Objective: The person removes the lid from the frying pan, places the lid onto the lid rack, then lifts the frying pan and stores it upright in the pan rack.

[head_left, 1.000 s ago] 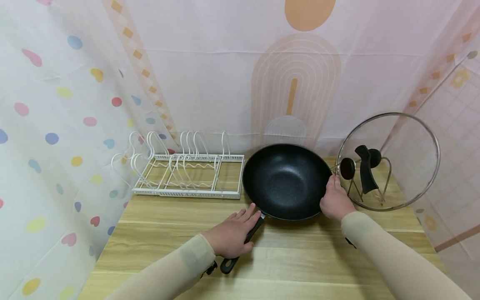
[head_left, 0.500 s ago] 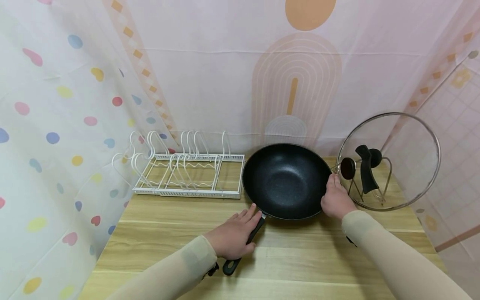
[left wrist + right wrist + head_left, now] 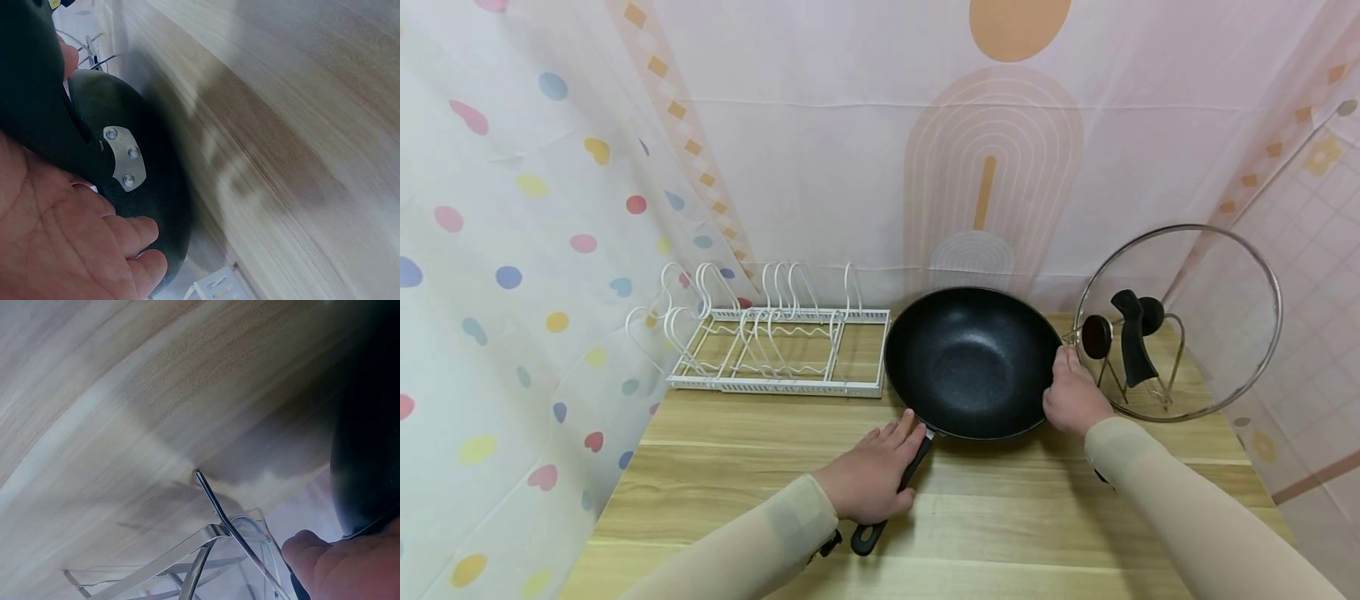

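A black wok [image 3: 973, 362] stands on the wooden table, its black handle [image 3: 917, 462] pointing toward me and to the left. My left hand [image 3: 868, 475] lies over the handle with fairly straight fingers, their tips at the wok's near rim. In the left wrist view, the fingers [image 3: 140, 234] reach toward the wok's underside beside the riveted metal handle plate [image 3: 128, 159], and the palm faces the handle. Against the wok's right side rests my right hand [image 3: 1075, 396], fingers extended along the wall. The right wrist view shows only part of that hand [image 3: 350, 565] beside the dark wok.
Left of the wok sits a white wire rack [image 3: 775, 387] with several upright loops. To the right, a glass lid [image 3: 1217, 333] with a steel rim leans upright in a metal stand [image 3: 1180, 342], close to my right hand. Patterned curtains [image 3: 812, 150] hang behind.
The end of the wok's handle has swung slightly to the right, and my left hand has shifted a little right with it. My right hand stays almost in place at the wok's side.
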The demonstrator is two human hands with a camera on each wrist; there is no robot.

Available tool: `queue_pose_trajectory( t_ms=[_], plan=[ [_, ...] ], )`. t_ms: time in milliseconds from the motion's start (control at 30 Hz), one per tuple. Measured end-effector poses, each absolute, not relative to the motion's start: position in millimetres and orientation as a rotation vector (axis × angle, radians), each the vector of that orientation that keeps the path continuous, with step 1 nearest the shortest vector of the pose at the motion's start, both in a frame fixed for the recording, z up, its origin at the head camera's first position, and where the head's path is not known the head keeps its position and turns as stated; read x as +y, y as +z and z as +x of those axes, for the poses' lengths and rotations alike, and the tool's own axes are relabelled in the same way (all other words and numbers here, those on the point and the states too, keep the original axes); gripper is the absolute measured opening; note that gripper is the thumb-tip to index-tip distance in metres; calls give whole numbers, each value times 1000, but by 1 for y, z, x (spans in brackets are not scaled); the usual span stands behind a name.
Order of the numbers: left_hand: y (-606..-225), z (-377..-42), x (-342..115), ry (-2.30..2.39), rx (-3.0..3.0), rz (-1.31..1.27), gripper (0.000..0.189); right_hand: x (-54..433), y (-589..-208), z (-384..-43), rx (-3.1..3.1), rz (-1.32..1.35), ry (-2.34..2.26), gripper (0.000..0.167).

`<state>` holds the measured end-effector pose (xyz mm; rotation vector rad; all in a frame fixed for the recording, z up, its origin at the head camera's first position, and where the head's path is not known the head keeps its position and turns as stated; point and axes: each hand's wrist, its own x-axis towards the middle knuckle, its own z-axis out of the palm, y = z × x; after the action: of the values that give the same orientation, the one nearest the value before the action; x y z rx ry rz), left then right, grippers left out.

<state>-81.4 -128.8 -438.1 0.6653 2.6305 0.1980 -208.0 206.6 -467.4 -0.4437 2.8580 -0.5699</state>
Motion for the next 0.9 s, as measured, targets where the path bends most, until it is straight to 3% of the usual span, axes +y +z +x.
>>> queue_pose_trajectory(
  t_ms=[900],
  plan=[
    [-441, -79, -124, 163, 2629, 676, 86, 205, -463, -211, 2880, -469, -572, 70]
  ],
)
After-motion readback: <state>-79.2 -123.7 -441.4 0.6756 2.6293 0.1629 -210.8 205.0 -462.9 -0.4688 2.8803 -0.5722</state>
